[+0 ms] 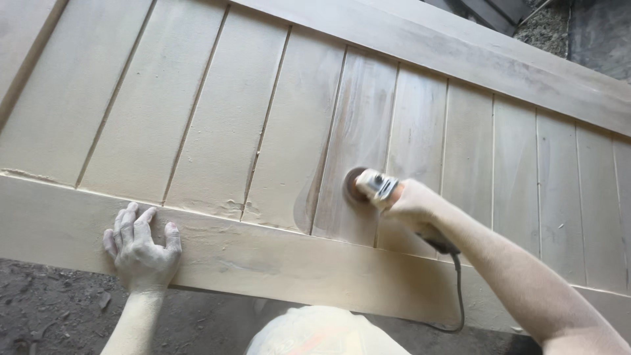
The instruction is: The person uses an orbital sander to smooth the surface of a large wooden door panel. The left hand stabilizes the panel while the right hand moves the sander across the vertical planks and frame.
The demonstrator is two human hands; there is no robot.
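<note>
Gripping a sander (368,186) whose disc lies half hidden against the dusty door (230,118), the right hand (414,207) wraps its body; the left hand (141,248) presses spread on the rail (276,256).

Both forearms are bare and sleeveless, the left hand (141,250) and right hand (414,205) ungloved (dust-coated throughout).

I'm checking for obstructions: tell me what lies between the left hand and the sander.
In the head view, only dusty wood: the lower rail and plank between left hand and sander.
</note>
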